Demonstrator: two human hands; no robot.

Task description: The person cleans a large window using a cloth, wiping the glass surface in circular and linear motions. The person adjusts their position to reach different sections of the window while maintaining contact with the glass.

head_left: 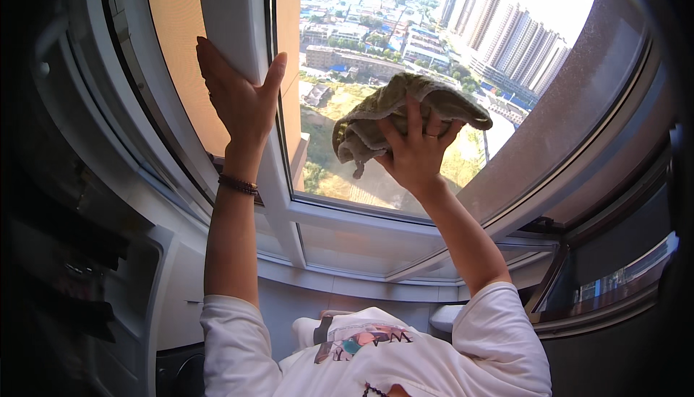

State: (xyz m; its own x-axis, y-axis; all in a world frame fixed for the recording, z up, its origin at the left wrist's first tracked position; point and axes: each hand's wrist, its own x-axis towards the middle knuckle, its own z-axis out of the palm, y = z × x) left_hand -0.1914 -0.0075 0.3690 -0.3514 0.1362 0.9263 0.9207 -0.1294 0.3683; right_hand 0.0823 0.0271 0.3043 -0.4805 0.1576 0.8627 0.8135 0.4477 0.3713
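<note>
My right hand [417, 153] presses a folded green-grey cloth [401, 110] against the window pane [368, 180], fingers spread over it. The cloth's edges hang loose on both sides of the fingers. To the left, my left hand [241, 91] lies around the white upright of the window frame [233, 12], its thumb on the pane side and its other fingers towards the far side. A beaded bracelet is on my left wrist. Tall buildings and low roofs show through the glass.
Below the pane runs the frame's lower rail [352, 215], with smaller panes [368, 248] under it. A dark-framed window sash [612, 267] stands at the right. At the lower left is a white sink-like basin [157, 267], with dark items beside it in shadow.
</note>
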